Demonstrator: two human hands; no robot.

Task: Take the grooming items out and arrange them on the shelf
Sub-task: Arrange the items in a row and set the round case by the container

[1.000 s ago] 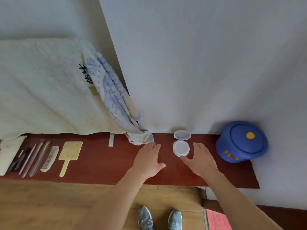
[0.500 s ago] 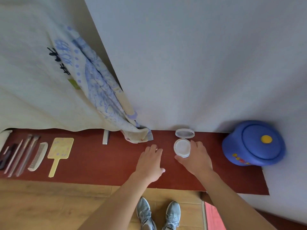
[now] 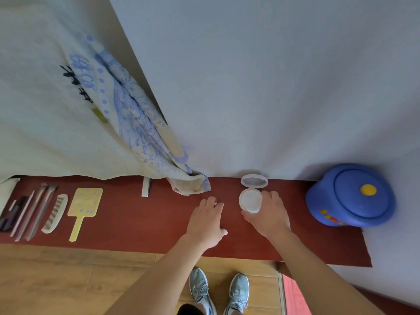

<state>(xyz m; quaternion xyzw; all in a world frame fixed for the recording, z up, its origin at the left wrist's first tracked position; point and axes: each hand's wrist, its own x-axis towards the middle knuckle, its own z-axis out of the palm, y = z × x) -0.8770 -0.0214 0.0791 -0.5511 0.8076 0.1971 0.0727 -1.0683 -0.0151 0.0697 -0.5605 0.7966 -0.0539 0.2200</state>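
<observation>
The white compact [image 3: 250,198] sits on the red shelf [image 3: 127,219] by the wall, lid up. The right hand [image 3: 270,215] curls round its base, thumb and fingers gripping the rim. The left hand [image 3: 208,220] lies flat beside it, fingers spread, holding nothing. A blue lidded pot [image 3: 351,196] is off right; the comb [image 3: 55,212] and yellow hand mirror [image 3: 84,203] lie far left.

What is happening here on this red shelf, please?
A person stands at the shelf and arranges grooming items on it. The right hand holds the base of an open white compact, whose lid stands up against the wall. The left hand rests flat on the shelf beside it and holds nothing. At the left end, a yellow hand mirror, a comb and some brushes already lie in a row. A blue lidded pot sits at the right end.
</observation>
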